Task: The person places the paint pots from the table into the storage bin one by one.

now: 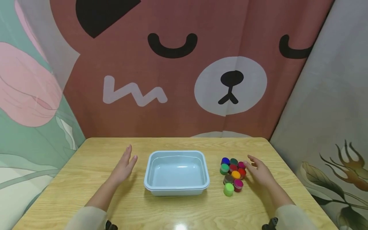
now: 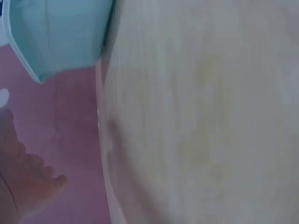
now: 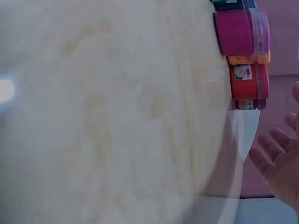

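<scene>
A pale blue plastic basin stands in the middle of the wooden table, with nothing inside it. To its right, several small round paint jars cluster together, among them a light green jar, an orange jar and a blue jar. My left hand is held left of the basin, fingers extended, touching nothing. My right hand hovers just right of the jars with loosely extended fingers and holds nothing. In the right wrist view, a magenta jar and a red jar stand near that hand.
The wooden table reaches back to a brown curtain with a bear face. Printed curtains also hang at the left and right sides. Each wrist wears a dark strap below a light sleeve.
</scene>
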A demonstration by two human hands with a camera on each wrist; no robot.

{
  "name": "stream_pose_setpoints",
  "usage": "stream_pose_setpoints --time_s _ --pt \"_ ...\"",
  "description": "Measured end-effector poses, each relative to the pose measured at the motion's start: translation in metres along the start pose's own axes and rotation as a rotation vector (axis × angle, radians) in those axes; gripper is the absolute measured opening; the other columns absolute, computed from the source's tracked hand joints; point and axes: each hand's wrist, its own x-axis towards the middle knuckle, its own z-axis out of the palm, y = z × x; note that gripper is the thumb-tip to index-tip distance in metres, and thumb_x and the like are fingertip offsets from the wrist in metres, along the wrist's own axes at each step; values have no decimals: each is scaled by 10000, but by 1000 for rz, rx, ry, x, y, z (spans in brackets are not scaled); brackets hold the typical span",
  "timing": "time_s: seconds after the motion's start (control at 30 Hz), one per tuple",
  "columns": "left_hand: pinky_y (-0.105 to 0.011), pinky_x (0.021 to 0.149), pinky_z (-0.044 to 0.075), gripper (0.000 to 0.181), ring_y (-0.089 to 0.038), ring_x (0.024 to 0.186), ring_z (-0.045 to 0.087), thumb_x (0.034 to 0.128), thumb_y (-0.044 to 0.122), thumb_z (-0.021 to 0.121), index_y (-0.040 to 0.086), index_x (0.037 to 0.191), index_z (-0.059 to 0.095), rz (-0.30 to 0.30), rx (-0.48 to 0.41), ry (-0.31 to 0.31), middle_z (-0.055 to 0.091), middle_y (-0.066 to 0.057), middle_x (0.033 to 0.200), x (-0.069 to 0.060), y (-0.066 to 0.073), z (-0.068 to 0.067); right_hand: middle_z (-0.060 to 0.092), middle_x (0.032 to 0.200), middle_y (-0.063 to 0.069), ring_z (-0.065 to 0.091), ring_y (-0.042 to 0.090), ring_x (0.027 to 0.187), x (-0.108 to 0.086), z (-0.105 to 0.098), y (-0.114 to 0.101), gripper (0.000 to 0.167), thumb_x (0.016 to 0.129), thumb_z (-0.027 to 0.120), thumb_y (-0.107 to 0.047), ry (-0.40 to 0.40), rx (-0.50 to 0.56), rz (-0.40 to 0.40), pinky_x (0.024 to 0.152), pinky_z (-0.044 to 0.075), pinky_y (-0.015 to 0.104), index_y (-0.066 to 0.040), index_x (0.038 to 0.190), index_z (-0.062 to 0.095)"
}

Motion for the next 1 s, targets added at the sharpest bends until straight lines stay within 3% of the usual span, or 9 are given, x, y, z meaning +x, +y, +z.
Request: stream_pose_setpoints --time_s 0.27,0.43,0.6,0.73,1.0 --pt "-622 1204 104 690 -475 1482 88 1066 426 290 51 1572 6 -35 -128 -30 10 -193 1640 -22 11 13 312 1519 317 377 483 1349 -4 9 4 780 1001 419 -550 4 83 46 1077 404 616 -8 1534 244" --pt "-599 1209 111 662 -447 1489 101 1071 371 317 39 1572 37 -25 -248 -50 27 -191 1642 -32 17 27 319 1514 317 382 476 1345 -4 11 5 774 1003 433 -533 -3 98 56 1101 384 609 1 1531 242" --pt "-558 1208 143 649 -415 1488 142 1069 341 339 18 1567 77 -68 -343 -71 87 -212 1633 -45 23 43 369 1489 314 417 454 1320 -1 15 8 744 1008 459 -492 -5 111 59 1118 375 586 12 1521 268" --pt "-561 1214 114 641 -397 1504 89 1066 343 340 27 1569 100 -110 -392 -91 100 -197 1636 -52 25 55 407 1464 312 434 447 1301 2 18 8 733 1008 463 -486 -16 118 73 1118 376 584 11 1515 284" --pt "-606 1215 33 650 -417 1511 -2 1056 310 368 57 1577 73 -118 -491 -73 20 -170 1651 -55 27 69 396 1462 328 431 461 1294 6 20 5 714 1007 477 -459 -38 125 105 1112 389 579 12 1512 294"
